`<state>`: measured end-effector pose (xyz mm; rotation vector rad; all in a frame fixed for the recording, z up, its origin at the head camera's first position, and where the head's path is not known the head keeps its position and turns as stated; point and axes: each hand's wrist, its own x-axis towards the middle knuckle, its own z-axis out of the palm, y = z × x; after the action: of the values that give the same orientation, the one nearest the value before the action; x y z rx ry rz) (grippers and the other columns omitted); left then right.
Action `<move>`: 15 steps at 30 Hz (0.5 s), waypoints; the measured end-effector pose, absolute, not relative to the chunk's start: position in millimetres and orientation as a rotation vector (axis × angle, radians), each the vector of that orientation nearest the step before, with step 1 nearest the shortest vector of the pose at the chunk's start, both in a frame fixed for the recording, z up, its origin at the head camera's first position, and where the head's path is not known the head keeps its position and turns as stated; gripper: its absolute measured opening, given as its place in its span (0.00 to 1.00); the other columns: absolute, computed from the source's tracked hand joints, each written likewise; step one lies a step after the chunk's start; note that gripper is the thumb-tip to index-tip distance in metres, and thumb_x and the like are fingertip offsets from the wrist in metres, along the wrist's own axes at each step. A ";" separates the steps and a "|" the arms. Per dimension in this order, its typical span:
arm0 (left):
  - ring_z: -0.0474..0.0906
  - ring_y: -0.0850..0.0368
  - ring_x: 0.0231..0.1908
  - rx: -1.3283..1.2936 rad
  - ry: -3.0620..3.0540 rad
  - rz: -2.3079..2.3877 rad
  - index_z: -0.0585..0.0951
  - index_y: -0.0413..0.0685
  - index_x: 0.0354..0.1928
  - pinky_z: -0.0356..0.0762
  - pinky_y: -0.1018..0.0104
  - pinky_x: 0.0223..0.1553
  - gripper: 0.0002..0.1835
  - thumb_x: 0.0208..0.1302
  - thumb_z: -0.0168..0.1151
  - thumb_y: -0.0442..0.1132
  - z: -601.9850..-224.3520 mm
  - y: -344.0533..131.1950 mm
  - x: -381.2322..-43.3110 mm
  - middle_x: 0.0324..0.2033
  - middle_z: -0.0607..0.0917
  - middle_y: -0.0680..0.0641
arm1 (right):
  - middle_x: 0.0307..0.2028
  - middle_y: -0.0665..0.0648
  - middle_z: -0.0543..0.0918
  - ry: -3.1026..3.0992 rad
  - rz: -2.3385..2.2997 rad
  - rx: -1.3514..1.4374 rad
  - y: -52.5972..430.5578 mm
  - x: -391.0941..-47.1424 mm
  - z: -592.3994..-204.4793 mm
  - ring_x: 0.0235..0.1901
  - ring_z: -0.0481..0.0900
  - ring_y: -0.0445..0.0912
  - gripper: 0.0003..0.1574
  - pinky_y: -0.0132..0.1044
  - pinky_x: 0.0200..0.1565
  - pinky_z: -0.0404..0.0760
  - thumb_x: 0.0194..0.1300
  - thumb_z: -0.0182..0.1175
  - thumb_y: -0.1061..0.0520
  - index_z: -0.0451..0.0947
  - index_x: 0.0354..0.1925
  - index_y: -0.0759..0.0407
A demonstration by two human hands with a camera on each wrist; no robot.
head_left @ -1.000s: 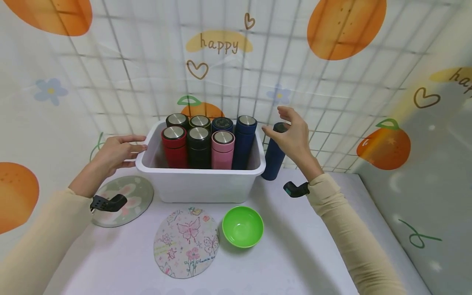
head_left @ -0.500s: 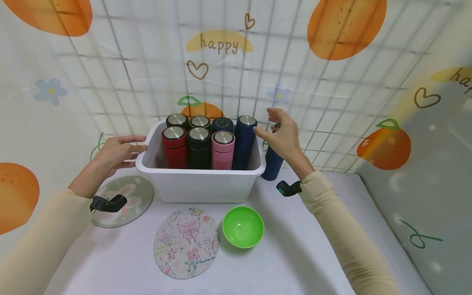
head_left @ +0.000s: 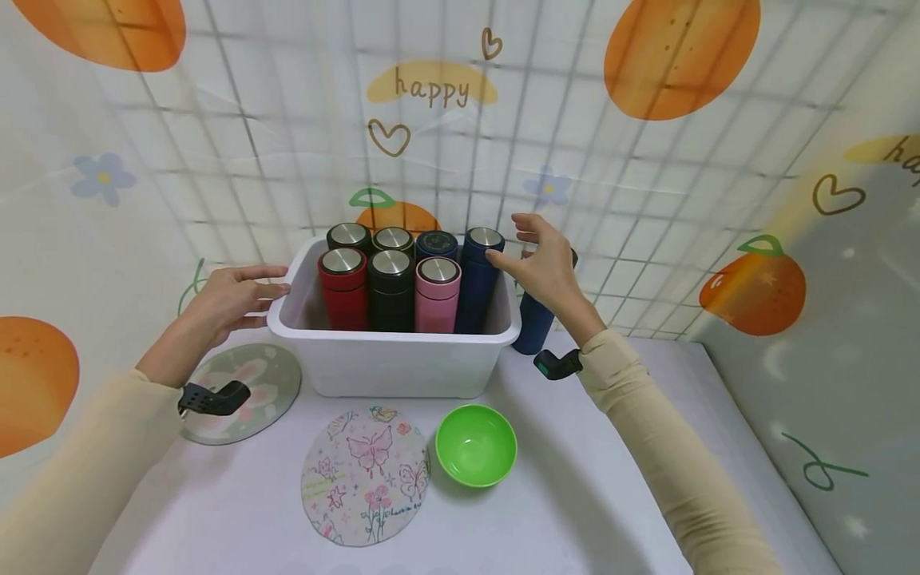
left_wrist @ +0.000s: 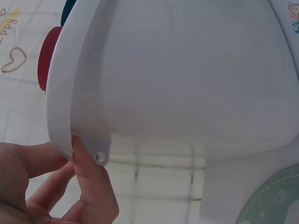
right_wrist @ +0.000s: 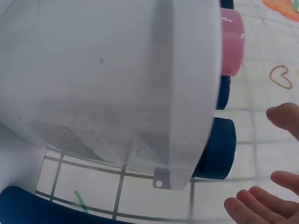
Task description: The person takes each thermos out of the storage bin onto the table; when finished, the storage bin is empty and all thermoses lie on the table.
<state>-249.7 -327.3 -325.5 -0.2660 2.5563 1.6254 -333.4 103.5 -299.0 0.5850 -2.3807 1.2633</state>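
Toward the back edge of the table [head_left: 517,527], the tall blue bottle [head_left: 477,283] stands roughly upright in the white tub [head_left: 391,363], below and left of the spread, unladen fingers of the right hand [head_left: 549,267] (the nearer one); the left hand [head_left: 228,302] pinches the tub's left end.

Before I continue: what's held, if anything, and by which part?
The left hand pinches the white tub by its left rim; right hand holds nothing.
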 end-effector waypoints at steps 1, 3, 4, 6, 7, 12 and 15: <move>0.81 0.62 0.42 -0.265 2.556 1.628 0.67 0.47 0.73 0.83 0.65 0.41 0.30 0.73 0.59 0.45 -325.2 -327.2 -249.3 0.61 0.75 0.41 | 0.62 0.61 0.76 -2.387 1.265 0.580 102.6 -333.6 -298.2 0.60 0.76 0.52 0.44 0.49 0.56 0.78 0.55 0.76 0.48 0.72 0.65 0.62; 0.81 0.63 0.41 -0.263 2.557 1.632 0.68 0.47 0.73 0.83 0.65 0.41 0.30 0.72 0.60 0.45 -324.6 -327.0 -248.5 0.58 0.77 0.44 | 0.62 0.61 0.76 -2.392 1.273 0.575 101.0 -333.9 -296.3 0.60 0.76 0.52 0.44 0.49 0.56 0.78 0.55 0.76 0.47 0.72 0.65 0.62; 0.81 0.63 0.41 -0.262 2.556 1.637 0.68 0.47 0.73 0.83 0.65 0.41 0.30 0.72 0.60 0.45 -324.1 -327.1 -248.0 0.56 0.78 0.46 | 0.62 0.61 0.76 -2.395 1.277 0.573 100.1 -334.1 -295.1 0.60 0.76 0.53 0.44 0.49 0.56 0.78 0.55 0.76 0.47 0.72 0.65 0.61; 0.81 0.64 0.40 -0.260 2.552 1.648 0.68 0.46 0.73 0.83 0.65 0.41 0.30 0.72 0.60 0.45 -323.4 -327.1 -247.3 0.51 0.80 0.50 | 0.63 0.61 0.76 -2.402 1.281 0.567 98.5 -335.4 -293.8 0.61 0.75 0.53 0.44 0.49 0.56 0.78 0.56 0.76 0.47 0.72 0.66 0.61; 0.81 0.64 0.40 -0.258 2.550 1.651 0.68 0.46 0.72 0.83 0.65 0.41 0.30 0.72 0.61 0.45 -323.1 -327.1 -247.0 0.49 0.81 0.53 | 0.63 0.61 0.76 -2.410 1.279 0.565 97.9 -335.6 -293.1 0.61 0.75 0.53 0.45 0.49 0.56 0.78 0.56 0.75 0.47 0.72 0.66 0.61; 0.82 0.65 0.39 -0.254 2.543 1.660 0.68 0.46 0.72 0.83 0.65 0.41 0.31 0.71 0.62 0.45 -323.4 -327.3 -247.4 0.46 0.81 0.56 | 0.63 0.62 0.75 -2.457 1.232 0.555 94.7 -339.4 -291.8 0.61 0.75 0.54 0.46 0.48 0.57 0.77 0.56 0.75 0.46 0.70 0.67 0.61; 0.82 0.65 0.39 -0.255 2.547 1.655 0.69 0.46 0.72 0.83 0.65 0.41 0.31 0.71 0.61 0.46 -324.9 -327.5 -248.4 0.49 0.81 0.53 | 0.64 0.62 0.75 -2.499 1.190 0.545 93.0 -342.4 -290.8 0.61 0.75 0.54 0.47 0.48 0.57 0.77 0.56 0.75 0.45 0.70 0.68 0.60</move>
<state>-248.4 -327.5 -324.9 -0.2548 2.5473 1.6551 -342.4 93.0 -290.8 0.5450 -2.4987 1.1901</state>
